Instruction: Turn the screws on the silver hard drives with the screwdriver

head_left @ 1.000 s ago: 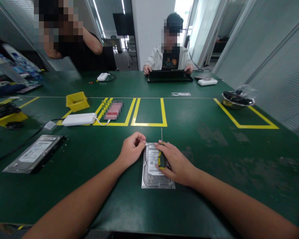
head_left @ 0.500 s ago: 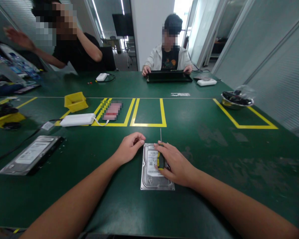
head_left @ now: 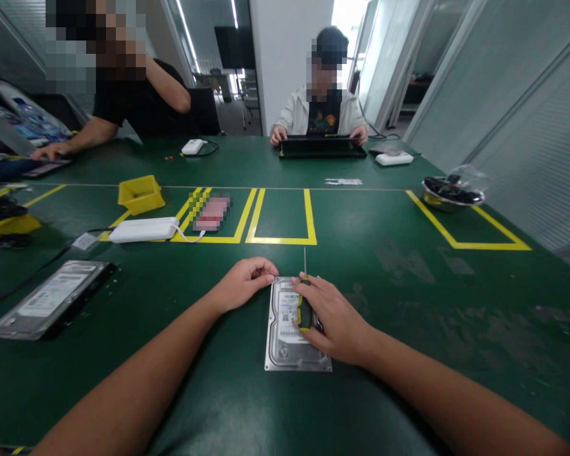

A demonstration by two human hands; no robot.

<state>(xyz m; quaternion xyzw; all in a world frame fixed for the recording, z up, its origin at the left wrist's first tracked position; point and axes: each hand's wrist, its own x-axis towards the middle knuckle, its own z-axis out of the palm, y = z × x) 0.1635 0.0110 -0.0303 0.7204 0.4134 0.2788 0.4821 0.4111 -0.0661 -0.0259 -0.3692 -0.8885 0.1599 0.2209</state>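
A silver hard drive (head_left: 289, 329) lies flat, label side up, on the green worktop (head_left: 408, 304) directly in front of the person, its long axis running away from the body so that both forearms can reach it evenly. The right hand (head_left: 330, 316) rests across the drive's right half, fingers curled loosely around the black-and-yellow handle of a screwdriver (head_left: 305, 307). The thin shaft pokes out past the fingertips and points away over the drive's far edge, so the tool lies almost flat rather than upright on a screw. The weight of this hand also pins the drive to the worktop.

The left hand (head_left: 244, 285) sits just beside the drive's far left corner, nearly closed, with thumb and forefinger pinched together as if nipping something small; whether anything lies between them is too small to tell.

Well to the left of the left hand, a second hard drive (head_left: 47, 297) lies with its black underside part exposed. Farther out on that side are a white power adapter (head_left: 142, 229) with its cable and a yellow parts bin (head_left: 140, 193), placed beside yellow tape rectangles (head_left: 280, 218) that mark out bays on the worktop. Far beyond the right hand stands a metal bowl (head_left: 451, 193) of dark parts. Across the worktop one person types at a black keyboard (head_left: 320, 147); another leans in at the far left.
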